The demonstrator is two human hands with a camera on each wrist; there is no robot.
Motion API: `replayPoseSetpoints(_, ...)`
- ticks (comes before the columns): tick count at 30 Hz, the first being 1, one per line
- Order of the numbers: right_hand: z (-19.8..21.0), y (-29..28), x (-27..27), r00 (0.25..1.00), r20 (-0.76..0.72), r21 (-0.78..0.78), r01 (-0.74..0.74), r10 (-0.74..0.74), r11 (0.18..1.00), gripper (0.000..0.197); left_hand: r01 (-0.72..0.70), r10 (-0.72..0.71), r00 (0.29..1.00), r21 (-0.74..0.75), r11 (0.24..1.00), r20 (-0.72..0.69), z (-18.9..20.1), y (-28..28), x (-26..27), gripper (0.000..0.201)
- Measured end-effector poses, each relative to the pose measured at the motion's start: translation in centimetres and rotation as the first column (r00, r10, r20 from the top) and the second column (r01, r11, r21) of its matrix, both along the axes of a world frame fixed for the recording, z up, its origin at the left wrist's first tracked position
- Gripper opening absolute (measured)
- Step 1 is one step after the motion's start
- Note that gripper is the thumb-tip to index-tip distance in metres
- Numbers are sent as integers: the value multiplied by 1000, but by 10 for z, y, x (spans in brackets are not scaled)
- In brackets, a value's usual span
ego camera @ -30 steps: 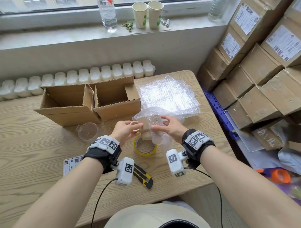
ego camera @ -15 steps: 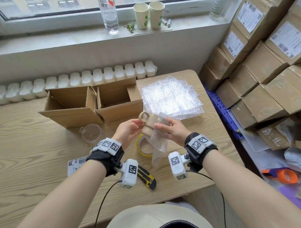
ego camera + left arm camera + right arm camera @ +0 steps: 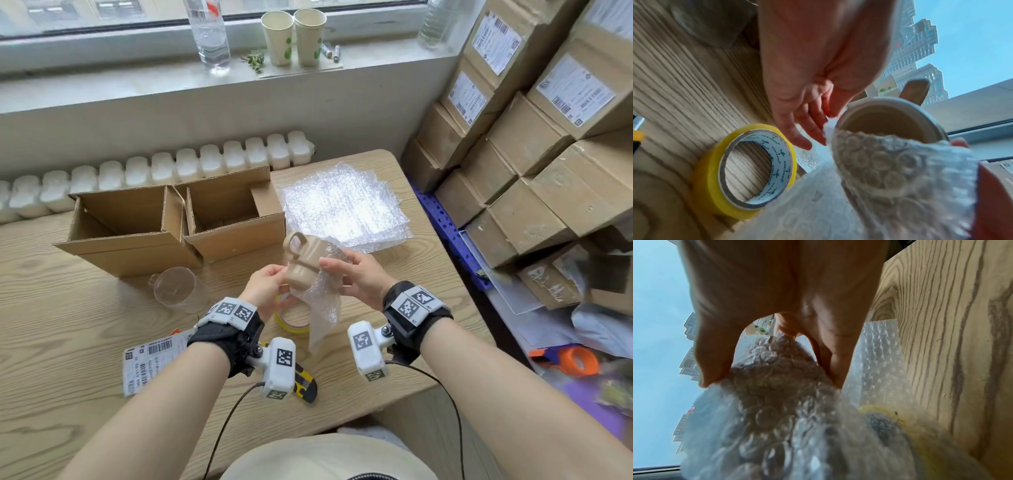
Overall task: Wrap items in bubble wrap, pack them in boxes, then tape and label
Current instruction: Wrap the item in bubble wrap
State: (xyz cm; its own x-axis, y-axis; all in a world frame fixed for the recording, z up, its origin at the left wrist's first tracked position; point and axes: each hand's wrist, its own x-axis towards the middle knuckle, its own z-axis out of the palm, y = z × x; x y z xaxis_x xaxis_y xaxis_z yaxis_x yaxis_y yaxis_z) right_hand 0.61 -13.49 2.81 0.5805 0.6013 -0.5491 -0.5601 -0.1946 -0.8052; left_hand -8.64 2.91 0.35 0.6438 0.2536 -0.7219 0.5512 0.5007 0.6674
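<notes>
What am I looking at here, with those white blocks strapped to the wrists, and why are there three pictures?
No machine here: a person packs goods, wearing cameras. The wide picture comes from a head camera; the two close-ups come from the white wrist cameras, looking along each hand. The left hand and right hand hold a tan mug in the air, half covered by a bubble wrap sheet. On the wooden table lie two open cardboard boxes, a stack of bubble wrap, a clear cup, yellow tape, a shipping label and a utility knife.
</notes>
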Motion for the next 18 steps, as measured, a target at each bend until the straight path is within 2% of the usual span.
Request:
replayPoseSetpoints(3,4,5,-2,999,-31,18,-33,33,999,23,-60,59,998,20,998,19,0,1,-1,10)
replayPoseSetpoints(8,1,3,-3,991,-103,26,-82,84,996,48,-142,142,988,-3,990,67,10,14,-3,8)
replayPoseSetpoints(12,-8,-2,-4,993,-99,-49,-69,64,996,70,-121,118,990,37,992,79,23,19,-1,21)
replayPoseSetpoints(15,-15,-3,-4,998,-47,-142,-38,31,989,72,-155,151,982,23,988,109,32,17,4,12)
replayPoseSetpoints(16,-17,-3,-3,999,-24,-184,-38,34,982,74,-130,120,986,87,988,114,34,17,6,10)
replayPoseSetpoints(18,-21,-3,-4,996,55,-279,-57,75,959,90,-31,2,995,290,957,100,31,19,9,21)
